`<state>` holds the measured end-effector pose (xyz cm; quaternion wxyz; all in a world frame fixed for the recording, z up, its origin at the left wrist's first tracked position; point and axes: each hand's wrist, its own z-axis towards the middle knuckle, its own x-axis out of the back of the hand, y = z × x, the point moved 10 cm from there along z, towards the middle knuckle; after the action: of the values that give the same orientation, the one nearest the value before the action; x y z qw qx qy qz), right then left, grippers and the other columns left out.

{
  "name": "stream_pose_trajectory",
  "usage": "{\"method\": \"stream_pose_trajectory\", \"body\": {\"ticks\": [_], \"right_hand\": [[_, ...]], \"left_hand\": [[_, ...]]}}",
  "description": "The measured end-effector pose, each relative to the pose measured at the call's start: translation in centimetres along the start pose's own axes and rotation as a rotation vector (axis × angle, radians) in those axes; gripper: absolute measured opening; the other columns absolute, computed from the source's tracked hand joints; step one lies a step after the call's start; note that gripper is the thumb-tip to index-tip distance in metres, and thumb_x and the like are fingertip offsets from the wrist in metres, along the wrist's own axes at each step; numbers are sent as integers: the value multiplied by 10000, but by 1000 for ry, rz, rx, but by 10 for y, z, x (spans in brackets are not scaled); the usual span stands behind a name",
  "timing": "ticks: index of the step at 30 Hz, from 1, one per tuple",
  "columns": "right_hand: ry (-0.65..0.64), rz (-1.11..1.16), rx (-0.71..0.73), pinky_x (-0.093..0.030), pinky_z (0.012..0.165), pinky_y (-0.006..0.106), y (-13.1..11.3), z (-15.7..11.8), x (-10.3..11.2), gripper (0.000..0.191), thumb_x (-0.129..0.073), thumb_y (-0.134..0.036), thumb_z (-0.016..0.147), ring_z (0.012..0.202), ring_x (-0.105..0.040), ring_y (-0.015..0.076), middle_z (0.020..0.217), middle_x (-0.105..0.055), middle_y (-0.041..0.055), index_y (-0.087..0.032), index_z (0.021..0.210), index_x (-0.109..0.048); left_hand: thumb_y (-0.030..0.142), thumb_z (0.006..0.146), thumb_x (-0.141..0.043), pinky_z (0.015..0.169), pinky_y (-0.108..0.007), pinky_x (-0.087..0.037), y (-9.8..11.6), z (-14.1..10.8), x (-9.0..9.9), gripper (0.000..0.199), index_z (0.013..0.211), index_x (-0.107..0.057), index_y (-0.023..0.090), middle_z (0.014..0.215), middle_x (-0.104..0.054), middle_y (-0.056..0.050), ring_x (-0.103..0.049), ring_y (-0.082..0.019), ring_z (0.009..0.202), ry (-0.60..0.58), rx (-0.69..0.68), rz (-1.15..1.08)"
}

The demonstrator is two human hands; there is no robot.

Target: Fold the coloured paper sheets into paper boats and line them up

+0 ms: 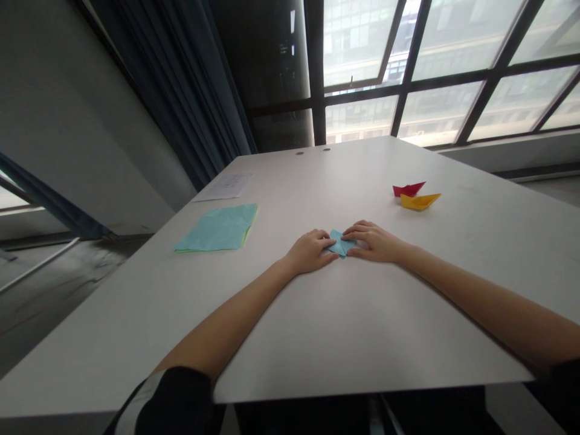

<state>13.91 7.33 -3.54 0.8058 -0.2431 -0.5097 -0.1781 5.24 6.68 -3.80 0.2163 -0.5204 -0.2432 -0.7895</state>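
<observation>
A small folded piece of light blue paper (pixel 340 244) lies on the white table, roughly diamond-shaped with creases across it. My left hand (pixel 312 250) is closed on its left side, thumb near the lower corner and fingers on the edge. On the opposite side my right hand (pixel 372 241) grips the paper, with fingertips laid over its upper right part and the thumb at the lower right. The fingers cover both side corners of the folded paper.
A stack of blue and green paper sheets (pixel 222 228) lies to the left, with a printed white sheet (pixel 225 186) behind it. A red paper boat (pixel 408 189) and a yellow paper boat (pixel 419 202) stand at the right on the white table (pixel 317 326). Windows rise beyond.
</observation>
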Motion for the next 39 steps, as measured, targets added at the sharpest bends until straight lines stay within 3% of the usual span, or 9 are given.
{"method": "stream_pose_trajectory", "body": {"ticks": [11, 16, 21, 28, 34, 39], "right_hand": [[21, 13, -21, -417, 835, 357, 0, -1, 4, 307, -481, -379, 836, 941, -548, 221, 953, -652, 88, -189, 1042, -604], [70, 58, -64, -418, 826, 334, 6, 2, 3, 264, -403, -301, 878, 874, -557, 196, 845, -667, 68, -189, 911, -639], [175, 91, -222, -441, 776, 343, 25, 2, 3, 206, -463, -296, 840, 853, -557, 205, 844, -667, 65, -197, 901, -633], [214, 143, -326, -446, 762, 340, 35, 2, 1, 270, -509, -215, 792, 823, -563, 192, 830, -677, 27, -210, 1052, -580], [184, 83, -192, -434, 806, 339, 21, 6, -1, 226, -461, -221, 827, 851, -554, 195, 880, -652, 65, -201, 932, -660], [164, 25, -208, -439, 789, 356, 22, 5, -4, 246, -473, -285, 833, 847, -550, 206, 891, -617, 82, -225, 946, -683]], "left_hand": [[268, 877, -427, 803, -287, -441, -7, 2, 1, 239, 900, -643, 169, 816, -660, -50, -552, -168, 840, 43, -15, -49], [227, 855, -457, 758, -273, -456, -20, 1, 2, 213, 1015, -593, 191, 827, -649, -39, -577, -155, 792, 90, 131, -139], [170, 844, -439, 727, -266, -465, -28, 0, 1, 302, 1140, -487, 210, 830, -641, -7, -587, -139, 751, 122, 232, -250], [121, 834, -415, 784, -253, -458, -19, 3, 0, 278, 998, -627, 196, 998, -561, -50, -565, -127, 824, 127, 116, -177], [103, 833, -413, 826, -290, -449, -10, 7, -6, 298, 1006, -634, 202, 1042, -559, -65, -545, -149, 878, 49, 64, 32], [165, 866, -422, 858, -324, -431, 8, 8, -9, 262, 1055, -597, 213, 1071, -598, -61, -530, -177, 959, -16, -71, 141]]}}
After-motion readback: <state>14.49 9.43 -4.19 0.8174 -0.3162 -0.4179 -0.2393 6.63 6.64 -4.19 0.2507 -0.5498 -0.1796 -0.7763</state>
